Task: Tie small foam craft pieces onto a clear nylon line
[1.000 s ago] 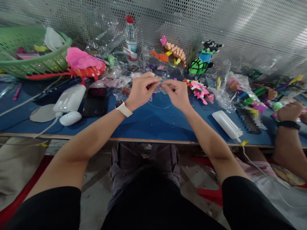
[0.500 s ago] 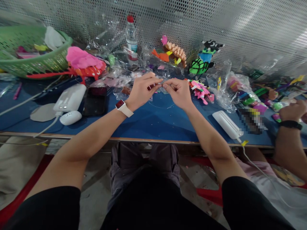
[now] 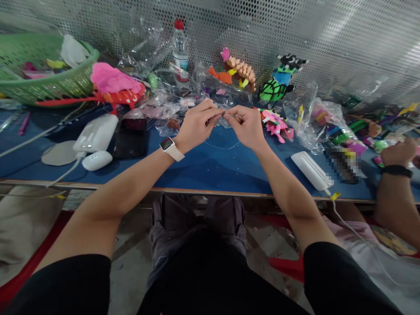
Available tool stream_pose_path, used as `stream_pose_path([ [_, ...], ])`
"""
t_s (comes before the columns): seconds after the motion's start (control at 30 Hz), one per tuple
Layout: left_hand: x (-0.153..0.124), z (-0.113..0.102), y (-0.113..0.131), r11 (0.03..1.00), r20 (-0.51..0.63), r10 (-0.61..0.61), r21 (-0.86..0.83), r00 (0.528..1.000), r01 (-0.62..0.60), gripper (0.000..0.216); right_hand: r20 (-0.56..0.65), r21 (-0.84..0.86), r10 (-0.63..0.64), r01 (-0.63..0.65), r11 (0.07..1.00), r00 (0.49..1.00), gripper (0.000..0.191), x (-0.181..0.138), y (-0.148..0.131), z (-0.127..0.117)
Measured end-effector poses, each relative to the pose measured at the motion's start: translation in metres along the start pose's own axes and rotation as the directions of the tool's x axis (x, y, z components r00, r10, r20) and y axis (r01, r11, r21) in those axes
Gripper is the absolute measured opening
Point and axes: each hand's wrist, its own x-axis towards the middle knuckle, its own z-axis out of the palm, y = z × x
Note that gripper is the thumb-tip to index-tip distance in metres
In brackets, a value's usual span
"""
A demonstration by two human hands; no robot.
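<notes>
My left hand [image 3: 197, 124] and my right hand [image 3: 246, 126] meet fingertip to fingertip above the blue table [image 3: 210, 166], both pinched on a tiny piece too small to name. A thin clear thread [image 3: 223, 146] hangs in a loop below the fingers. A white watch [image 3: 169, 148] sits on my left wrist. Just beyond the hands lie clear plastic bags [image 3: 170, 105] with small coloured parts.
A green basket [image 3: 42, 78], a pink and red foam toy [image 3: 114, 87], a water bottle [image 3: 180, 50], a black phone [image 3: 130, 138], white power banks [image 3: 96, 133] [image 3: 311, 169], a foam turtle [image 3: 274, 89] and an orange foam creature [image 3: 238, 70] crowd the table. Another person's hand [image 3: 398, 153] works at the right.
Both hands have drifted slightly right and stay pinched together; the fingertips have closed up against each other. The thread loop has shifted with them.
</notes>
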Motion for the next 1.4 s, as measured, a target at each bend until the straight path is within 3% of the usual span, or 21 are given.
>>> stream_pose_path([
  [0.2, -0.001, -0.002, 0.005, 0.999, 0.018, -0.044, 0.017, 0.999, 0.044, 0.032, -0.085, -0.074, -0.019, 0.012, 0.997, 0.996, 0.039, -0.002, -0.002, -0.001],
  [0.57, 0.000, -0.005, 0.009, 0.995, 0.061, -0.054, 0.081, 0.997, 0.049, 0.028, -0.108, -0.060, -0.002, -0.005, 0.998, 0.994, 0.037, -0.004, 0.004, 0.002],
  [1.1, -0.001, -0.007, -0.002, 0.992, 0.169, -0.021, 0.128, 0.985, -0.001, 0.033, -0.030, -0.065, -0.014, 0.012, 0.998, 0.999, 0.031, -0.002, 0.004, 0.002],
  [1.4, 0.001, -0.006, 0.003, 0.996, 0.139, -0.011, 0.087, 0.990, -0.002, 0.028, -0.001, -0.060, 0.000, 0.000, 0.998, 1.000, 0.037, -0.001, 0.004, 0.001],
])
